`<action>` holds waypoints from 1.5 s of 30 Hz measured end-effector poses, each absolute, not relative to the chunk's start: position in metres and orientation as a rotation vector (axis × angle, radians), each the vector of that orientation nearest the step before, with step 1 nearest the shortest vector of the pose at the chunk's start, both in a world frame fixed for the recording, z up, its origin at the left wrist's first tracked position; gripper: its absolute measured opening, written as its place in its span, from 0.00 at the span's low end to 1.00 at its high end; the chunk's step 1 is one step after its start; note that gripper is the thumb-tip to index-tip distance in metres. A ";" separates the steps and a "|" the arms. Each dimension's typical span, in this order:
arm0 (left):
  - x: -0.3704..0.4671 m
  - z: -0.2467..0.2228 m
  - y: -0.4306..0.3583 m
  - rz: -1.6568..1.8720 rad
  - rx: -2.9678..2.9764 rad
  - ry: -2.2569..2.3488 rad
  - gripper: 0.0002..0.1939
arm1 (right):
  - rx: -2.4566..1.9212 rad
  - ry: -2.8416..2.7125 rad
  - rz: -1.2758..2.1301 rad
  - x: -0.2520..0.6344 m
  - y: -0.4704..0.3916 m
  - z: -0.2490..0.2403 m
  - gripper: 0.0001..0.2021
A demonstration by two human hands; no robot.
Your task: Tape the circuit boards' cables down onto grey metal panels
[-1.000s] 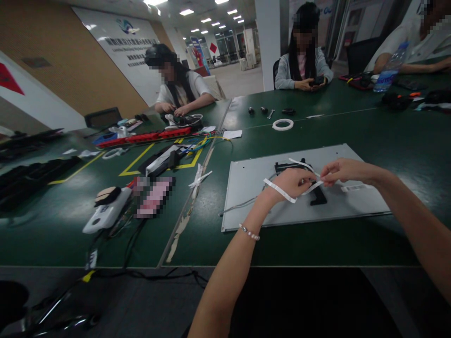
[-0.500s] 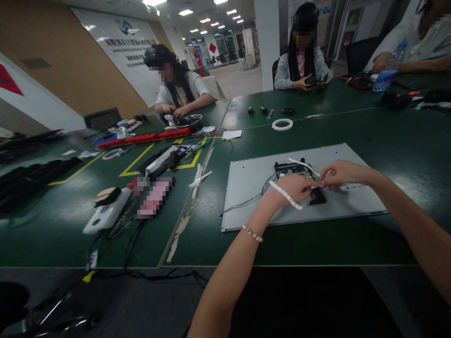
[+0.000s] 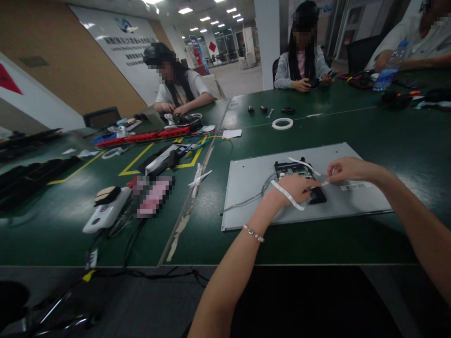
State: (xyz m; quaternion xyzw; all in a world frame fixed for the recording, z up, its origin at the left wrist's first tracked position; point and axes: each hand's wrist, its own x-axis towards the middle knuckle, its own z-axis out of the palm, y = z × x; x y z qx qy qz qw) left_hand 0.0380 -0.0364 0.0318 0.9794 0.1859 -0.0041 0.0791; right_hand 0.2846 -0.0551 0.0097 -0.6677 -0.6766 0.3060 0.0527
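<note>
A flat grey panel [image 3: 250, 188] lies on the green table, with a black-framed circuit module [image 3: 287, 166] and grey cables [image 3: 246, 203] on it. My left hand [image 3: 294, 188] is over the module, covering part of it, its fingertips closed at one end of a short piece of white tape [image 3: 325, 183]. My right hand [image 3: 347, 170] pinches the other end, a little to the right. One strip of white tape [image 3: 287, 195] lies across the back of my left wrist. Another white strip [image 3: 303, 164] curves over the module. A black block [image 3: 318, 195] shows below my left fingers.
A roll of white tape [image 3: 282, 124] and a small wrench [image 3: 270, 113] lie beyond the panel. To the left are a phone [image 3: 155, 198], a white device [image 3: 107, 211] and red power strips [image 3: 144, 136]. Other people sit across the table; a water bottle [image 3: 390, 68] stands far right.
My right hand has moved slightly right, away from my left fingertips, and the short white tape now shows between them. My left hand has barely moved.
</note>
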 end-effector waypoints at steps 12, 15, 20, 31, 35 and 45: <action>0.038 0.040 -0.044 -0.019 2.937 0.668 0.20 | -1.845 -2.156 1.168 0.270 -0.057 0.009 0.18; 0.038 0.044 -0.045 0.031 2.919 0.700 0.17 | -1.834 -2.128 1.191 0.274 -0.055 0.006 0.18; 0.039 0.044 -0.044 -0.119 2.995 0.721 0.15 | -1.806 -2.112 1.232 0.274 -0.056 0.006 0.18; 0.035 0.049 -0.039 -0.119 2.966 0.702 0.14 | -1.821 -2.068 1.252 0.270 -0.061 0.015 0.15; 0.030 0.048 -0.034 -0.114 2.955 0.725 0.13 | -1.869 -2.070 1.251 0.277 -0.060 0.014 0.15; 0.024 0.047 -0.030 -0.047 2.927 0.622 0.13 | -1.935 -2.099 1.033 0.283 -0.061 0.017 0.17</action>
